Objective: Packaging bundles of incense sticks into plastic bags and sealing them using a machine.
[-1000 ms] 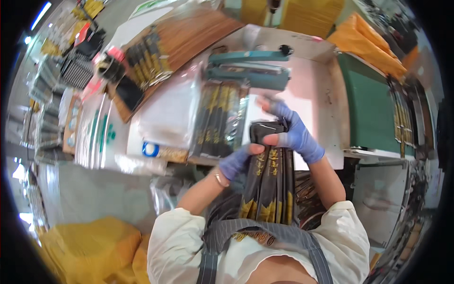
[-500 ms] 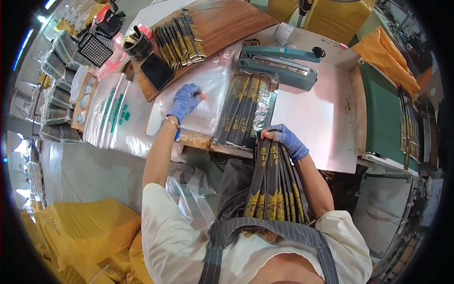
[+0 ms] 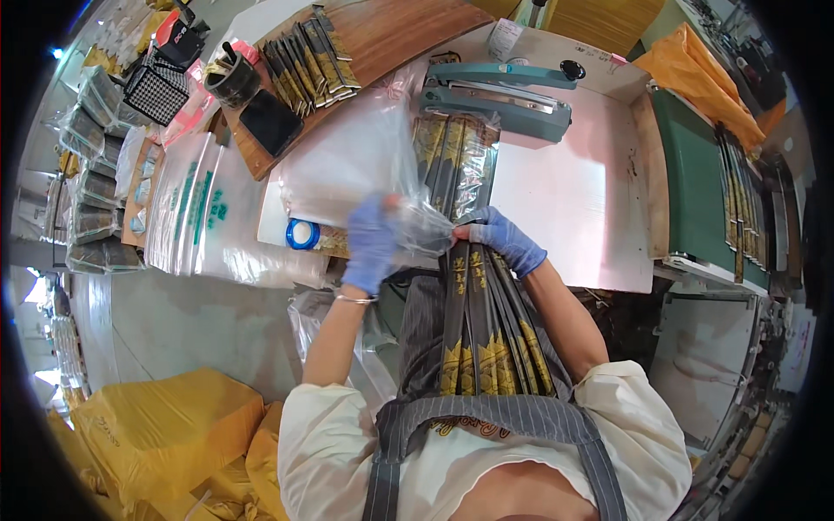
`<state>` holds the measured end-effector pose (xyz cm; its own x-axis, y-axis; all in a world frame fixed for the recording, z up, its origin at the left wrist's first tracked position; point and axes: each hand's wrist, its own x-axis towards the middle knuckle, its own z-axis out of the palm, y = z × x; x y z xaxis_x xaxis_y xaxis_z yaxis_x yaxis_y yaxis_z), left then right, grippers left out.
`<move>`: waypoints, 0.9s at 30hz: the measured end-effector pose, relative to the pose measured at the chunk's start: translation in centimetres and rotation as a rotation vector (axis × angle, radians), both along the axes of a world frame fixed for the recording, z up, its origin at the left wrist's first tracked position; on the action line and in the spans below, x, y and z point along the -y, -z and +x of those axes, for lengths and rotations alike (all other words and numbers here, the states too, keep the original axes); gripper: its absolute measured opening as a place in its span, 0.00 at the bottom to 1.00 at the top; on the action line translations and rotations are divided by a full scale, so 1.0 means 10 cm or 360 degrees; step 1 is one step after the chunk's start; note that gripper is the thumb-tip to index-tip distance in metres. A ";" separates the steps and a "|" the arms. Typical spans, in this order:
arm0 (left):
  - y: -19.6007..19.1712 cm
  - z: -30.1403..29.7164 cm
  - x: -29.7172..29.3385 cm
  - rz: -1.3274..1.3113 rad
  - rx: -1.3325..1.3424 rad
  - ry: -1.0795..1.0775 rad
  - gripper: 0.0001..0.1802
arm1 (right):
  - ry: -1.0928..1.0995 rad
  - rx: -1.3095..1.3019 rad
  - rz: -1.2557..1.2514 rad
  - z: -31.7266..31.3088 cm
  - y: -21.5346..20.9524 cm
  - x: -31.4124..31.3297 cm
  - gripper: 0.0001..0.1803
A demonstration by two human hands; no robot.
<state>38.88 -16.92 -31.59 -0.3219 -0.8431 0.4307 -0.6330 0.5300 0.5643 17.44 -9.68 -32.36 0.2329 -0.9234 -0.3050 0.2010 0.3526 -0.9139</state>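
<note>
Just before the teal sealer, the left hand pinches a clear bag; the right hand clamps dark packets. Risk: the limp bag mouth collapses and packets snag.

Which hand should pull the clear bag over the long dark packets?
Probably the left hand: it already grips the clear plastic bag by the packet tips. The right hand is busy clamping the bundle of long dark packets.
</note>
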 end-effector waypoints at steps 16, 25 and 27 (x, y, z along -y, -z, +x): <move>0.82 -0.19 -0.26 0.0637 -0.0365 0.0179 0.09 | -0.0040 -0.0005 -0.0147 0.07 0.10 -0.06 0.12; 0.07 -0.56 -0.23 0.0676 -0.0475 0.0465 0.12 | 0.0022 0.0269 -0.0134 -0.08 0.12 -0.11 0.20; 0.11 -0.56 -0.17 0.0128 0.0025 0.0345 0.11 | -0.0052 0.0146 -0.0150 0.01 0.07 -0.01 0.21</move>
